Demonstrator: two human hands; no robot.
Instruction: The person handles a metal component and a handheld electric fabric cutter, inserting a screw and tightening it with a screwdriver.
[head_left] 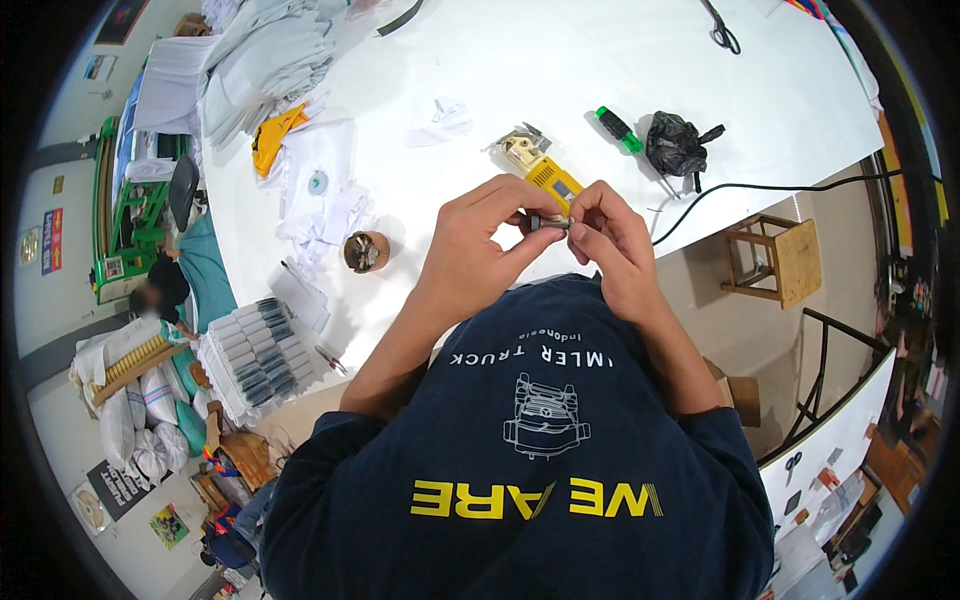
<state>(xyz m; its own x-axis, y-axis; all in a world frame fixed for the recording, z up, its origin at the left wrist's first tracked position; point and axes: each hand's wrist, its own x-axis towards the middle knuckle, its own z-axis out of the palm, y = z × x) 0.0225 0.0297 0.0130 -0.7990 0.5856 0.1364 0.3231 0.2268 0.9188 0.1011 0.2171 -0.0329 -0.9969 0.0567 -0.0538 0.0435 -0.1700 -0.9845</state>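
In front of my chest, my left hand (487,240) pinches a small dark metal part (548,222) between thumb and fingers. The fingers of my right hand (615,245) are closed at the other end of this part, partly covering it. Just beyond my fingertips a yellow handheld electric tool (552,177), which looks like a cloth cutter with a pale metal head, lies on the white table (400,185). A screwdriver (618,130) with a green and black handle rests to its right, beside a knotted black plastic bag (677,145).
A black cable (770,187) runs off the table's right side. Scissors (725,38) lie far right. At left are a round brown container (366,252), white fabric scraps (315,200), a yellow cloth (278,138) and piled grey fabric (270,65). A wooden stool (790,262) stands at right.
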